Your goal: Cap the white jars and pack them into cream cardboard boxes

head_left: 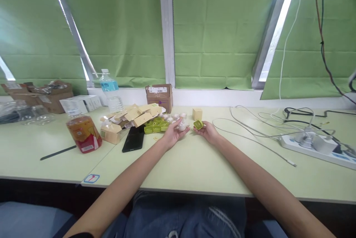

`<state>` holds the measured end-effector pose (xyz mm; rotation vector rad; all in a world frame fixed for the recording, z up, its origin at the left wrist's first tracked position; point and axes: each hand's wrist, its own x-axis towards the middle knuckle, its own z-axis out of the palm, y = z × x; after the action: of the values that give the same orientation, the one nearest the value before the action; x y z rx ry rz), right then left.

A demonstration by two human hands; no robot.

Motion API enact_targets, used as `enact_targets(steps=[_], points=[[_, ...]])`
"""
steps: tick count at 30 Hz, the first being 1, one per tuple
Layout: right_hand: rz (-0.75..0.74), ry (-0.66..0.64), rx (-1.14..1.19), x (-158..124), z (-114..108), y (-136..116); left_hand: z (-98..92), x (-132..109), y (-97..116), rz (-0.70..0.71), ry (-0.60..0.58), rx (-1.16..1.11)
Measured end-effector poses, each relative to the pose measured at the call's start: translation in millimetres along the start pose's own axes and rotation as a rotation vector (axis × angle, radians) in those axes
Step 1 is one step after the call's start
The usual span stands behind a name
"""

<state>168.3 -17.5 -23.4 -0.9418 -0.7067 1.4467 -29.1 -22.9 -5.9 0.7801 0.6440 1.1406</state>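
My left hand (172, 132) rests on the pale green table (194, 160), fingers curled around a small white round object (182, 126). To its right, my right hand (208, 131) pinches a small lime-green case (198, 124) at its fingertips. The two hands sit close together, a few centimetres apart. Just left of my left hand lies a cluster of several more green cases (156, 125) and several small white pieces (175, 116). A small tan box (197, 113) stands just behind my right hand.
A pile of flat tan boxes (137, 115), a black phone (134, 139), a red-labelled bottle (83, 133), a water bottle (109, 89) and a brown carton (160, 97) sit left and behind. A power strip (314, 143) with white cables (250, 134) lies at right.
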Motion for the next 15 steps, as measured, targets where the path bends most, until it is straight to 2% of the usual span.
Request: enact_targets(steps=[3, 5, 9, 12, 15], points=[[-0.005, -0.008, -0.01, 3.5, -1.1, 0.6, 4.6, 1.5, -1.6, 0.042, -0.033, 0.023], [-0.008, -0.013, -0.014, 4.9, -1.6, 0.2, 5.3, 3.4, -3.0, 0.039, -0.006, 0.08], [-0.017, -0.022, -0.029, 3.8, -1.4, -1.4, 3.2, 5.0, -8.0, 0.09, 0.099, 0.429], [-0.032, -0.026, -0.038, 1.9, -0.7, -1.5, 0.9, 3.9, -12.4, 0.279, 0.132, 0.739], [-0.067, -0.012, -0.058, 1.2, 0.5, 0.3, -3.3, 4.5, -14.2, 0.512, 0.113, 0.964]])
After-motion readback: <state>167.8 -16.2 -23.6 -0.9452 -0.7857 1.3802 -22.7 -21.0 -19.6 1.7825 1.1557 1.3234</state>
